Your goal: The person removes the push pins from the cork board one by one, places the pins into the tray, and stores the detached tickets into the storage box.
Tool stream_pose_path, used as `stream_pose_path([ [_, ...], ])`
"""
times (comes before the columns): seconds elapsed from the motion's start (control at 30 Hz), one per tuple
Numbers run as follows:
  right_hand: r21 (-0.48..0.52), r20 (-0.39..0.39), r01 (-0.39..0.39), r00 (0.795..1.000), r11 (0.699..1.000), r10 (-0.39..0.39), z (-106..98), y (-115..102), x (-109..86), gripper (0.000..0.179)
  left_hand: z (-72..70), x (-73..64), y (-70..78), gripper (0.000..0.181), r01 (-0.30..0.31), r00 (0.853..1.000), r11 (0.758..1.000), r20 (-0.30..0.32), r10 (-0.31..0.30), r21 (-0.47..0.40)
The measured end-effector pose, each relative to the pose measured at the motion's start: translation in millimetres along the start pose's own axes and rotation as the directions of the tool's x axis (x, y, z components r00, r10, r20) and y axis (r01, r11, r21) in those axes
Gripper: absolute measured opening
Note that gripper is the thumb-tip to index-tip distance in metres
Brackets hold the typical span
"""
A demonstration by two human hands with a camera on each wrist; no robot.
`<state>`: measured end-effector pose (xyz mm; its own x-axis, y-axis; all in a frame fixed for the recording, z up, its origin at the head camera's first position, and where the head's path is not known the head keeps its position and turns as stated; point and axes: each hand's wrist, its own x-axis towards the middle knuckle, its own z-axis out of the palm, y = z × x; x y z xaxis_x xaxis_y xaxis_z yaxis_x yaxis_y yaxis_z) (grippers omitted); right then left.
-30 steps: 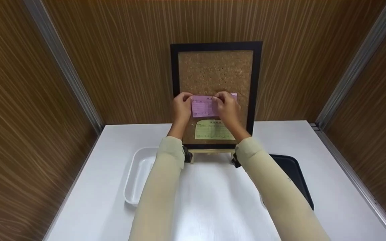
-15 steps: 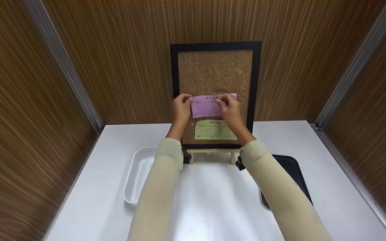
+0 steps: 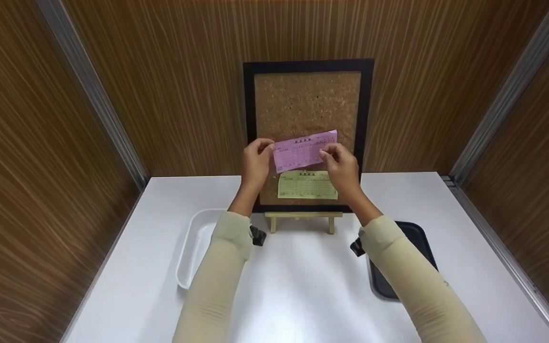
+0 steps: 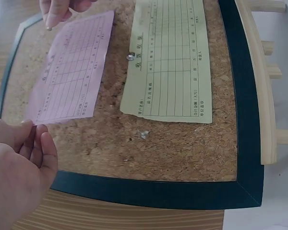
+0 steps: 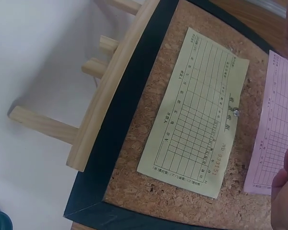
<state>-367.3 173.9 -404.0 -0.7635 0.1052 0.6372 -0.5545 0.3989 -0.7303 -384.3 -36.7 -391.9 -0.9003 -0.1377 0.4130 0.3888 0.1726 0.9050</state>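
Note:
My left hand (image 3: 256,164) pinches a pink printed slip (image 3: 298,153) by its left edge. The slip is tilted, its right end higher, in front of the corkboard (image 3: 308,102). My right hand (image 3: 343,169) is bent with thumb and index finger together, overlapping the slip's right part in the head view. A tiny pin shows at those fingertips (image 4: 50,21) in the left wrist view; the rest of it is hidden. Below hangs a green printed slip (image 3: 308,186), held at its top edge by a clear pushpin (image 5: 236,112). Another pushpin (image 4: 143,134) sits in bare cork.
The black-framed board stands on a small wooden easel (image 3: 303,215) against the wood-grain wall (image 3: 184,95). A white tray (image 3: 185,259) lies at left and a black tray (image 3: 384,286) at right, partly behind the sleeves, on the white table (image 3: 298,286).
The right hand has moved from the pink slip's top middle down and to the right. The left hand has lowered slightly, and the slip has turned from nearly level to tilted.

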Motion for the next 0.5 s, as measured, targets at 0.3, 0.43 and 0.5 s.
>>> stream_pose_path([
  [0.3,0.075,0.029,-0.006,1.000,0.997,0.004,-23,-8,-31.0,0.011,-15.9,-34.9,8.6,0.014,-0.037,0.998,0.998,0.049,0.039,-0.041],
  [0.43,0.073,0.032,-0.038,0.999,0.997,0.036,-32,7,-43.6,0.011,-23.6,-49.4,11.1,0.013,-0.043,0.998,0.999,0.038,0.043,-0.025],
  [0.5,0.077,0.038,-0.037,0.999,0.996,0.034,-38,9,-50.7,0.011,-28.4,-56.3,11.3,0.013,-0.052,0.998,0.998,0.033,0.052,-0.019],
])
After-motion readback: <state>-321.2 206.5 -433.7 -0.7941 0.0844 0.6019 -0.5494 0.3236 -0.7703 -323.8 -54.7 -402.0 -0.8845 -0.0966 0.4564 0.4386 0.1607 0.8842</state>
